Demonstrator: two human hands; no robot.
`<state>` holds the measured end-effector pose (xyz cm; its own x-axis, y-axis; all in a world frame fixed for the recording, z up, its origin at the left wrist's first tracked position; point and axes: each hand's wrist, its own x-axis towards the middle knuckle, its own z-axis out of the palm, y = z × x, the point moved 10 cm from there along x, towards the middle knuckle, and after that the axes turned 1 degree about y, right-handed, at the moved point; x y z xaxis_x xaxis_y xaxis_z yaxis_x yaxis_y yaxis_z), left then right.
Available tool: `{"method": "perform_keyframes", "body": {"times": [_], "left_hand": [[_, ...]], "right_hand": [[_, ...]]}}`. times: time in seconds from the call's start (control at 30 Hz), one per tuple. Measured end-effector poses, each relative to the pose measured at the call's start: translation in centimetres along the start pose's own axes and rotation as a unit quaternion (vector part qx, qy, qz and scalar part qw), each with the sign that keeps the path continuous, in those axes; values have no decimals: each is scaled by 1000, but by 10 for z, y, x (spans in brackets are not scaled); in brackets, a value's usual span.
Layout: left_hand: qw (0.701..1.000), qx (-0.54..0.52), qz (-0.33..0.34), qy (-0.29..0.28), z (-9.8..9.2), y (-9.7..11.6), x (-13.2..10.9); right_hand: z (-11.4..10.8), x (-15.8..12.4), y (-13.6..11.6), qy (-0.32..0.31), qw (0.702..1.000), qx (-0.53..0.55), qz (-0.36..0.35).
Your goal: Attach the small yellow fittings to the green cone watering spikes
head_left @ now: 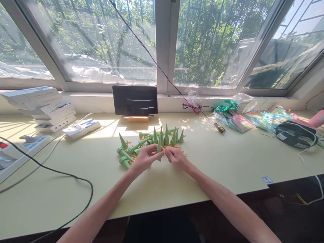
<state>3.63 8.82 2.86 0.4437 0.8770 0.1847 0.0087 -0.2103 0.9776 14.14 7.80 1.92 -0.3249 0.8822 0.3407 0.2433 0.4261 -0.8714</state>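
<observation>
My left hand (146,158) is closed around a green plastic watering spike (159,147), which points upward. Close beside it, my right hand (178,158) has its thumb and fingers pinched together. A bit of yellow shows at those fingertips, too small to make out. Behind my hands several more green spikes (166,135) stand upright on their caps. To the left, other green spikes (124,162) lie on their sides. Small yellow plastic pieces (177,147) are scattered among them, partly hidden by my hands.
A tablet (135,98) with a phone (136,111) leans on a stand near the window. White boxes (48,104) are stacked at left by a power strip (22,157). A screwdriver (219,128), plastic bags (240,121) and a black case (296,134) lie at right.
</observation>
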Motion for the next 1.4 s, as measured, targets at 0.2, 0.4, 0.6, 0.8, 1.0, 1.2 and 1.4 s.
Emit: {"method": "perform_keyframes", "body": {"times": [0.2, 0.4, 0.6, 0.8, 1.0, 1.2, 1.4], "left_hand": [[994, 88, 60, 8, -1, 12, -2], [978, 181, 104, 21, 0, 24, -5], [957, 246, 152, 33, 3, 34, -6], [947, 251, 197, 28, 6, 39, -10], [928, 297, 224, 9, 12, 39, -12], [910, 322, 263, 1, 17, 39, -16], [919, 299, 257, 25, 14, 41, -16]], "right_hand": [[4, 0, 9, 0, 996, 86, 39], [7, 1, 14, -14, 985, 160, 65], [13, 0, 15, -43, 968, 218, 113], [17, -4, 16, -72, 950, 262, 155], [20, -8, 19, -98, 937, 272, 196], [22, -9, 22, -117, 927, 284, 216], [20, -6, 25, -90, 950, 227, 194]]}}
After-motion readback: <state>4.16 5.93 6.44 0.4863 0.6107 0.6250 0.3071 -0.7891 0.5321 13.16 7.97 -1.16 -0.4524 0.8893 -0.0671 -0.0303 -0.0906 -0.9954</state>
